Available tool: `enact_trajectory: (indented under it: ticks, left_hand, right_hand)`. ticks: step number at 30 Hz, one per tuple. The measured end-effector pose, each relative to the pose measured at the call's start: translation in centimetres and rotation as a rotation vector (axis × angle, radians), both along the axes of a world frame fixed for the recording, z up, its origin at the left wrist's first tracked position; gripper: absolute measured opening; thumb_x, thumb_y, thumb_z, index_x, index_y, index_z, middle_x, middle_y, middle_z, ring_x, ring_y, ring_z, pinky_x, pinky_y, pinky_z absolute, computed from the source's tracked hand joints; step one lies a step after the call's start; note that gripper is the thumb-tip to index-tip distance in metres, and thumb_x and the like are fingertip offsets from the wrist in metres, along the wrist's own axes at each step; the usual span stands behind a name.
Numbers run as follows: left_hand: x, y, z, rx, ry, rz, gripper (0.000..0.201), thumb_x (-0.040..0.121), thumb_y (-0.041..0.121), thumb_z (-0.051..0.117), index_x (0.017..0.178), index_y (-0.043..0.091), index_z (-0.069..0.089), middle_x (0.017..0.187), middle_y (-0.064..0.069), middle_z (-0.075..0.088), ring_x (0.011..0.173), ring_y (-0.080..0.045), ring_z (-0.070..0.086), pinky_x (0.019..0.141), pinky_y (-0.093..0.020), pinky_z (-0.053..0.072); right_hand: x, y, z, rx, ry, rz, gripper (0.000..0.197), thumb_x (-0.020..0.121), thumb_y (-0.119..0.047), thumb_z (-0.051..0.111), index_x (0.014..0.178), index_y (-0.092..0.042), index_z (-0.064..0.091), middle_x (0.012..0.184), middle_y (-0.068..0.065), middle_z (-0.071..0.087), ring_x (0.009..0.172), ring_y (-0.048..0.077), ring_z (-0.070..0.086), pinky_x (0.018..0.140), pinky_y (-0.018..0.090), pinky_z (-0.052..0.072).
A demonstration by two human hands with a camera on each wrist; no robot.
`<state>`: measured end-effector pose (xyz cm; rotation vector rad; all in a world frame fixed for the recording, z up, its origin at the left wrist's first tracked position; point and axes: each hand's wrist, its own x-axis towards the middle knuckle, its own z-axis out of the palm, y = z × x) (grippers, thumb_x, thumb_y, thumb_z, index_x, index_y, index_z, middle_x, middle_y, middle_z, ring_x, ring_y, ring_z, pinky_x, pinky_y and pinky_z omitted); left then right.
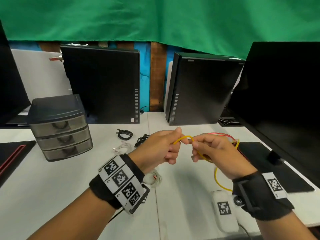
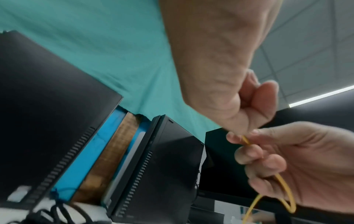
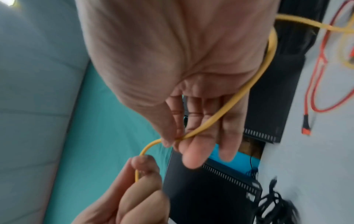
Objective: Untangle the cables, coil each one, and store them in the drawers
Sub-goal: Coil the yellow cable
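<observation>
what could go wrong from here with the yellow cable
1. The yellow cable trails from the right hand back toward the red cable; pulling may drag the red one along or tighten a snag.
2. The left hand pinches it with just fingertips, so the short arc could slip out.
3. All three drawers look closed while both hands are busy.

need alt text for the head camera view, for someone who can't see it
Two hands, left hand and right hand, pinch a yellow cable between them above a white desk. A three-drawer organizer, drawers closed, stands at left; black cables and white cables lie behind the hands.
</observation>
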<state>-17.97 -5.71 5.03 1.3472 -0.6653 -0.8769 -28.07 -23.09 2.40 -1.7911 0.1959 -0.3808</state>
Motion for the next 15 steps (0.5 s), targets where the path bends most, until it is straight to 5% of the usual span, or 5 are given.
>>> enact_trajectory:
  ticks: [5, 7, 9, 11, 15]
  left_hand:
    - [-0.2, 1.8, -0.5, -0.217, 0.296, 0.002, 0.03, 0.106, 0.03, 0.038, 0.086, 0.011, 0.051, 0.066, -0.003, 0.054, 0.064, -0.017, 0.06, 0.062, -0.028, 0.054]
    - [0.3, 2.1, -0.7, -0.378, 0.462, 0.078, 0.036, 0.105, 0.036, 0.035, 0.081, 0.013, 0.049, 0.094, -0.011, 0.073, 0.096, -0.025, 0.072, 0.085, -0.035, 0.058]
    - [1.0, 2.5, -0.8, -0.486, 0.501, 0.135, 0.04, 0.105, 0.041, 0.031, 0.077, 0.015, 0.044, 0.119, -0.015, 0.071, 0.116, -0.026, 0.066, 0.105, -0.041, 0.046]
    - [1.4, 2.7, -1.1, -0.481, 0.359, 0.181, 0.042, 0.106, 0.042, 0.029, 0.078, 0.016, 0.047, 0.126, -0.012, 0.068, 0.123, -0.022, 0.062, 0.115, -0.043, 0.036]
    - [1.1, 3.7, -3.0, -0.186, -0.329, 0.288, 0.037, 0.104, 0.039, 0.041, 0.096, 0.014, 0.068, 0.112, 0.002, 0.075, 0.118, -0.011, 0.064, 0.112, -0.041, 0.04]
  right_hand:
    - [-0.9, 2.3, -1.1, -0.17, 0.002, -0.03, 0.018, 0.096, -0.024, 0.062, 0.087, -0.02, 0.078, 0.068, 0.006, 0.066, 0.052, 0.018, 0.051, 0.054, 0.028, 0.048]
    - [-1.5, 3.6, -1.9, -0.404, -0.005, -0.028, 0.028, 0.097, -0.047, 0.053, 0.079, -0.038, 0.072, 0.077, 0.001, 0.073, 0.062, 0.018, 0.06, 0.061, 0.03, 0.049]
    - [-2.2, 5.3, -2.4, -0.656, 0.064, 0.028, 0.029, 0.096, -0.059, 0.038, 0.095, -0.052, 0.067, 0.076, -0.011, 0.07, 0.07, 0.009, 0.064, 0.073, 0.034, 0.052]
    - [-3.1, 7.1, -2.6, -0.918, 0.153, 0.067, 0.042, 0.097, -0.058, 0.029, 0.123, -0.041, 0.057, 0.073, -0.012, 0.062, 0.077, 0.012, 0.063, 0.078, 0.036, 0.051]
    - [-5.1, 9.4, -0.3, -1.054, 0.166, 0.137, 0.042, 0.094, -0.058, 0.023, 0.116, -0.033, 0.049, 0.089, -0.007, 0.068, 0.086, 0.018, 0.06, 0.079, 0.036, 0.048]
